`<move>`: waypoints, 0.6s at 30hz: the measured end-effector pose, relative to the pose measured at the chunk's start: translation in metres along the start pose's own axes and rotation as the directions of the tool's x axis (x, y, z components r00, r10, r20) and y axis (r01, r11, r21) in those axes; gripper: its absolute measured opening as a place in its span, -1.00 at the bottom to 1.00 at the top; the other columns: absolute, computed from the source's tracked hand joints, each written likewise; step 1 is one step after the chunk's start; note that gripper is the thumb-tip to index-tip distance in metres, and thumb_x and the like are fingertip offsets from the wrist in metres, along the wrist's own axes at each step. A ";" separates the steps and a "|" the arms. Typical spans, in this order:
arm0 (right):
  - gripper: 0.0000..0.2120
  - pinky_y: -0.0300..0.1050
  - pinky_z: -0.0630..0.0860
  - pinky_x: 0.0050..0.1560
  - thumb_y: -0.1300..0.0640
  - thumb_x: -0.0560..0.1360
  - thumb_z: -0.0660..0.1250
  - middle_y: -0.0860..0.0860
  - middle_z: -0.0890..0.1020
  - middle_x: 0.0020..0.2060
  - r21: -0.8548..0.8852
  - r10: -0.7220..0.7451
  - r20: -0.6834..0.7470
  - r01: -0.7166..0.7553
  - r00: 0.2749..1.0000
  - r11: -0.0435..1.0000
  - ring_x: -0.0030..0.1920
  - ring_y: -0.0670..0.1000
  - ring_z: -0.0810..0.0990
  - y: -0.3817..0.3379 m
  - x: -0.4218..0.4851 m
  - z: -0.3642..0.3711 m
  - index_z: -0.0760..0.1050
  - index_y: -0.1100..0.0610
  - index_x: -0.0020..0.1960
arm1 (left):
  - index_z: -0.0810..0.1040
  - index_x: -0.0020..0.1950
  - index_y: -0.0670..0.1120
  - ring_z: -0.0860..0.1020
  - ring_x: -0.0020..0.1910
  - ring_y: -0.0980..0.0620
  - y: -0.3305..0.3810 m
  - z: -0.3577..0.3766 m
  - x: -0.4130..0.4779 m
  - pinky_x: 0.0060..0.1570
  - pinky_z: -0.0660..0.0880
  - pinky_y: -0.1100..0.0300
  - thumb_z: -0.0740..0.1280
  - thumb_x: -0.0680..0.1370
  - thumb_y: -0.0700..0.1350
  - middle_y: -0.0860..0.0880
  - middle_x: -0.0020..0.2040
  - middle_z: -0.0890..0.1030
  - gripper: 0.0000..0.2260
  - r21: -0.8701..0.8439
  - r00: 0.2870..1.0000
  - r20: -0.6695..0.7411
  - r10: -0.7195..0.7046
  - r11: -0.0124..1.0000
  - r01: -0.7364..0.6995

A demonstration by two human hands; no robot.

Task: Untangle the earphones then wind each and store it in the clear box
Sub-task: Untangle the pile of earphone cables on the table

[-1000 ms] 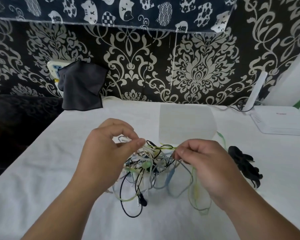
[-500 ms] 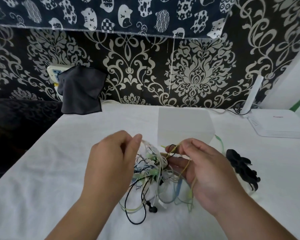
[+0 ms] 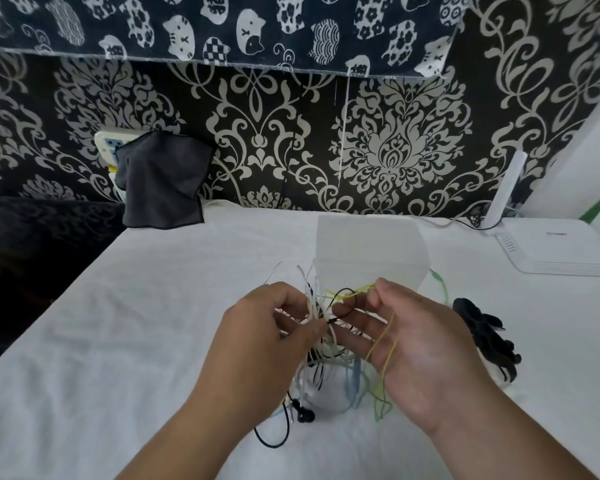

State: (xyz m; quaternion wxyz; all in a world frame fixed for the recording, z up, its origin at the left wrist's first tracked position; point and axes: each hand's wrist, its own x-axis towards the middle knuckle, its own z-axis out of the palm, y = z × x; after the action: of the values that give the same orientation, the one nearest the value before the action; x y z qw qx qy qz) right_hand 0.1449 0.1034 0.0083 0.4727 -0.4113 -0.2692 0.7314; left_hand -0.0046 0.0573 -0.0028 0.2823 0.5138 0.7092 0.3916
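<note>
A tangle of earphone cables (image 3: pixel 329 344), white, black, blue and yellow-green, is lifted above the white table between my hands. My left hand (image 3: pixel 267 344) pinches white and black strands at the knot's left side. My right hand (image 3: pixel 416 344) holds a yellow-green cable at its fingertips, with yellow strands draped over its palm. A black earbud (image 3: pixel 303 414) and a black loop hang down onto the cloth. The clear box (image 3: pixel 369 251) stands just behind the tangle; its inside is hard to see.
A black bundle (image 3: pixel 484 337) lies on the table to the right of my right hand. A white router (image 3: pixel 555 251) sits at the back right. A dark cloth (image 3: pixel 161 181) hangs at the back left. The table's left edge (image 3: pixel 49 306) drops to darkness.
Both hands have moved closer together and raised the tangle. My right hand turned palm-up, and the cables bunched into a tighter vertical bundle between the hands.
</note>
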 end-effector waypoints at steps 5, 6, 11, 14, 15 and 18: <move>-0.82 0.06 0.64 -0.26 0.21 0.63 0.20 0.24 0.58 -0.27 0.020 0.004 0.009 -0.004 1.000 1.000 -0.25 0.16 0.62 0.001 0.002 0.000 0.46 0.27 -0.10 | 0.63 -0.16 -0.01 0.41 -0.51 0.21 0.004 -0.003 -0.001 -0.48 0.28 0.44 0.45 0.52 -0.14 -0.08 -0.24 0.68 -0.93 -0.212 0.997 0.063 -0.050 0.975 0.063; -0.83 0.04 0.63 -0.28 0.20 0.61 0.23 0.24 0.58 -0.26 0.017 -0.004 0.021 0.004 1.000 1.000 -0.24 0.16 0.63 0.001 0.002 0.000 0.48 0.28 -0.08 | 0.64 -0.17 -0.04 0.43 -0.46 0.13 0.003 -0.003 0.000 -0.45 0.29 0.40 0.44 0.53 -0.14 -0.13 -0.27 0.67 -0.92 -0.271 0.996 0.074 -0.057 0.960 0.075; -0.67 0.16 0.54 -0.11 0.08 0.27 0.53 0.04 0.46 -0.37 -0.497 -0.172 0.131 0.215 0.976 0.841 -0.28 0.03 0.53 0.008 -0.003 -0.004 0.35 0.03 -0.40 | 0.64 -0.23 -0.09 0.46 -0.39 0.08 0.001 0.002 0.000 -0.30 0.41 0.23 0.46 0.51 -0.20 -0.10 -0.37 0.60 -0.88 -0.363 1.000 0.000 -0.011 0.932 0.011; -0.63 0.02 0.38 -0.23 0.00 0.22 0.47 0.06 0.39 -0.39 -0.677 -0.243 0.112 0.253 0.963 0.691 -0.35 -0.01 0.40 0.015 -0.001 -0.006 0.25 0.02 -0.39 | 0.60 -0.28 -0.07 0.46 -0.43 0.14 0.002 0.003 -0.001 -0.37 0.39 0.36 0.46 0.50 -0.23 0.04 -0.42 0.59 -0.83 -0.340 0.999 -0.043 0.017 0.940 -0.030; -0.63 0.03 0.39 -0.22 0.00 0.22 0.46 0.07 0.42 -0.40 -0.673 -0.242 0.104 0.247 0.965 0.697 -0.35 0.00 0.42 0.016 0.000 -0.006 0.24 0.02 -0.40 | 0.58 -0.28 -0.06 0.46 -0.42 0.17 0.003 0.004 -0.001 -0.37 0.36 0.40 0.46 0.50 -0.23 0.07 -0.41 0.59 -0.82 -0.306 0.999 -0.040 0.037 0.951 -0.047; -0.62 0.05 0.42 -0.19 0.05 0.24 0.45 0.09 0.40 -0.41 -0.599 -0.213 0.096 0.227 0.972 0.768 -0.33 0.01 0.44 0.017 0.002 -0.006 0.22 0.05 -0.40 | 0.56 -0.28 -0.06 0.48 -0.39 0.24 0.005 0.003 -0.003 -0.33 0.35 0.46 0.42 0.53 -0.22 0.10 -0.37 0.59 -0.81 -0.229 0.997 -0.007 0.080 0.970 -0.079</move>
State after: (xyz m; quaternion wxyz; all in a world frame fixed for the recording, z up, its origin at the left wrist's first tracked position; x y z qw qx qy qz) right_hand 0.1415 0.0981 -0.0080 0.3952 -0.4984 -0.5406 0.5506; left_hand 0.0015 0.0566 0.0002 0.3245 0.5063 0.6379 0.4810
